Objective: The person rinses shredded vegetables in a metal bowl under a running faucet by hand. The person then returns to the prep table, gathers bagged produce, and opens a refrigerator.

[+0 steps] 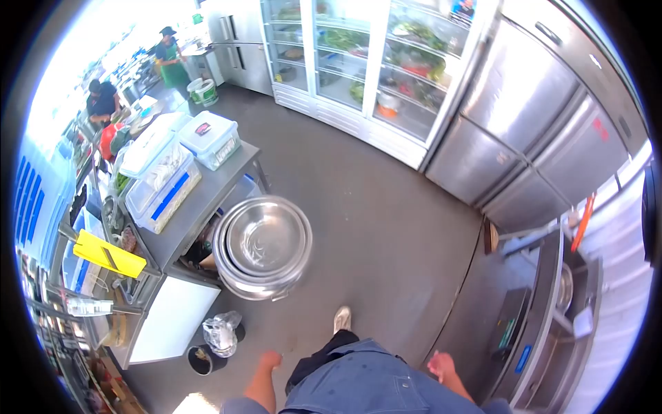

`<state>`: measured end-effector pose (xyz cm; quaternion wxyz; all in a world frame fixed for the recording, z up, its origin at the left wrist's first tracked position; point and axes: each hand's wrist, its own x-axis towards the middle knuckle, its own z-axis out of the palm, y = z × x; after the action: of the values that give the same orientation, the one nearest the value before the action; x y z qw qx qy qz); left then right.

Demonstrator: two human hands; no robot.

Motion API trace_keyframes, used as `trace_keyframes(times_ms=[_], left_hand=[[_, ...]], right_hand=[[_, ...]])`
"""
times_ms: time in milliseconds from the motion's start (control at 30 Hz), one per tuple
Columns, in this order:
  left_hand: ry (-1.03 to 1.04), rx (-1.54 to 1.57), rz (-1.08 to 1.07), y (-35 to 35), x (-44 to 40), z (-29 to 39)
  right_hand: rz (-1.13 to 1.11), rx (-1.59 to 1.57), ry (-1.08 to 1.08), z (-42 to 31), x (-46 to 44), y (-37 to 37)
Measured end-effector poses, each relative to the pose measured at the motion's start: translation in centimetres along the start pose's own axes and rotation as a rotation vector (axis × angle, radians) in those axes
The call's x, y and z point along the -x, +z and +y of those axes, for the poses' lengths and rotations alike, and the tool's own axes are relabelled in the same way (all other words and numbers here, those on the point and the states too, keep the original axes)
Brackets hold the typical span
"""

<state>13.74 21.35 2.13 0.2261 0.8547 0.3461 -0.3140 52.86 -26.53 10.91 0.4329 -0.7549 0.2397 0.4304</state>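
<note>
Whether fingers on left hand [271, 359] or right hand [442, 364] are together cannot be told; nothing is visibly held or done. Crumpled clear plastic [221, 334] is left untouched nearby; round silver metal bowls [266, 239] are stacked beyond.

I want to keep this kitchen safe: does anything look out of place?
Mildly odd: the stacked metal bowls stand out beside the steel table, in the walking space; what supports them is hidden. No clear spill shows on the floor.
</note>
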Motion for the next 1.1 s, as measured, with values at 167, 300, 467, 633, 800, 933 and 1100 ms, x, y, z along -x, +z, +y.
trace_keyframes(times_ms=[167, 300, 467, 633, 800, 933, 1100], left_hand=[[0.088, 0.112, 0.121, -14.7, -15.3, 5.1], [-0.021, 0.509, 0.298, -30.1, -23.9, 12.7], [-0.110, 0.732, 0.410, -41.0, -30.4, 17.6], [-0.326, 0.594, 0.278, -42.2, -31.2, 18.1], [-0.086, 0.048, -0.043, -35.8, -34.0, 15.2], [-0.113, 0.126, -0.203, -39.7, -38.7, 15.4], [-0.036, 0.220, -0.139, -46.9, -52.4, 11.0]], right_hand=[[0.049, 0.047, -0.022, -10.3, -2.3, 0.0], [0.079, -0.075, 0.044, -19.1, -10.0, 1.1], [-0.077, -0.077, -0.034, -34.6, -20.2, 4.1], [-0.132, 0.112, -0.018, -55.1, -28.7, 7.9], [-0.077, 0.225, -0.153, -73.8, -33.9, 14.3], [-0.171, 0.275, -0.267, -84.0, -38.7, 22.3], [-0.191, 0.343, -0.250, -92.2, -39.4, 32.9]])
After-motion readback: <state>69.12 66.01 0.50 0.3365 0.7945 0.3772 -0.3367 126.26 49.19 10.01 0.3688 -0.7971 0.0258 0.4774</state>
